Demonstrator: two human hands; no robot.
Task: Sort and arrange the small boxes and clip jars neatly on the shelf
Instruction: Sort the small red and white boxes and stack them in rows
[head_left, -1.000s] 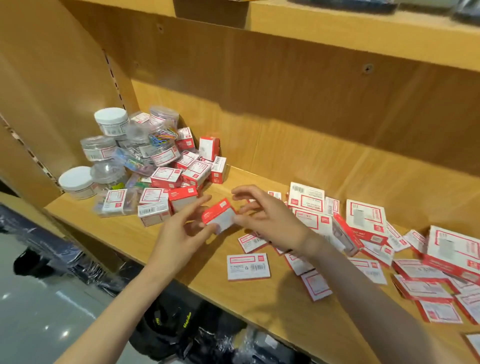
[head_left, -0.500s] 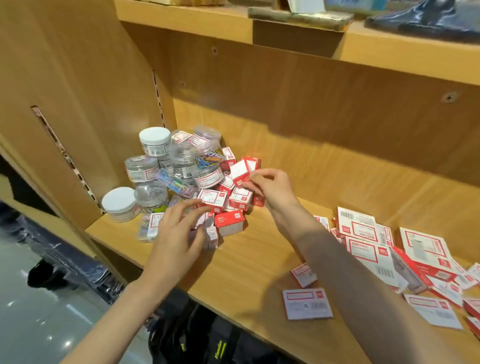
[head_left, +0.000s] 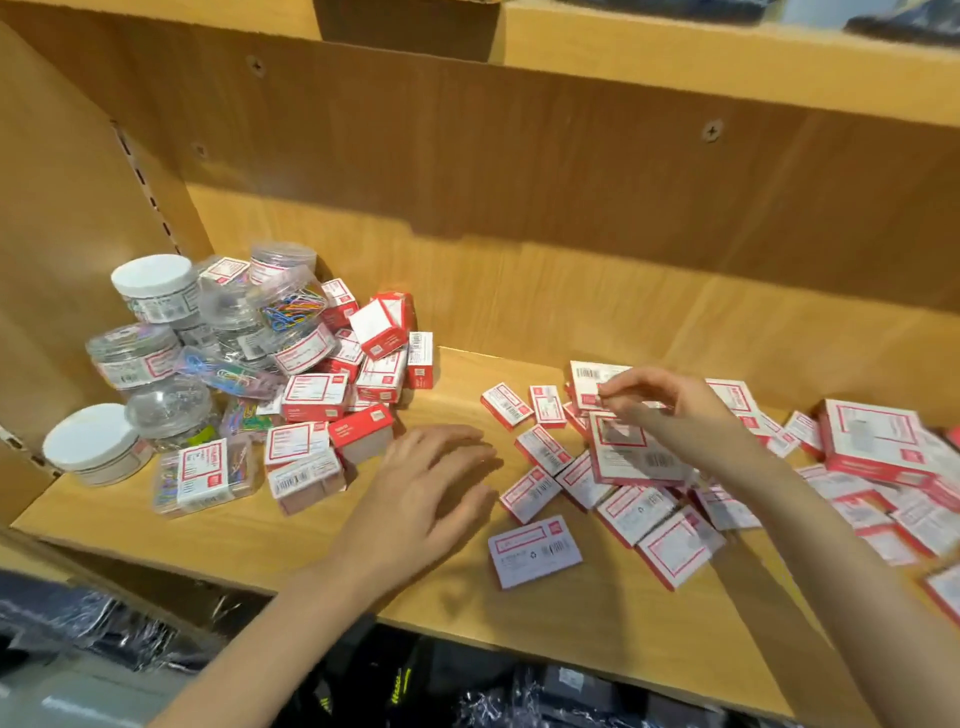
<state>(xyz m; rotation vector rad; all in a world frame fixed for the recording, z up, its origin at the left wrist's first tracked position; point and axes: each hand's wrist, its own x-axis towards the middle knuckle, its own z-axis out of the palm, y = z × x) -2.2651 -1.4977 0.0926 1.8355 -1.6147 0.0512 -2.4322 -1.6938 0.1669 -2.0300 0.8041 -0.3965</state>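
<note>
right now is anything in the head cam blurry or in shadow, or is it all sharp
Head view: the left hand is motion-smeared at the fingers, and the right hand is softer too; the small boxes at far right blur toward the frame edge. The upper shelf casts a dark band across the back panel. The clip jars read fairly sharp. Shelf edges bow from the wide lens.

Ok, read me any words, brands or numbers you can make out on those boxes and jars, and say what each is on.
None can be read.
Red and white boxes: printed labels and barcodes, too blurred.
Clip jars: red-framed labels, too small.
Dark bag below the shelf: yellow lettering, unreadable.
</note>
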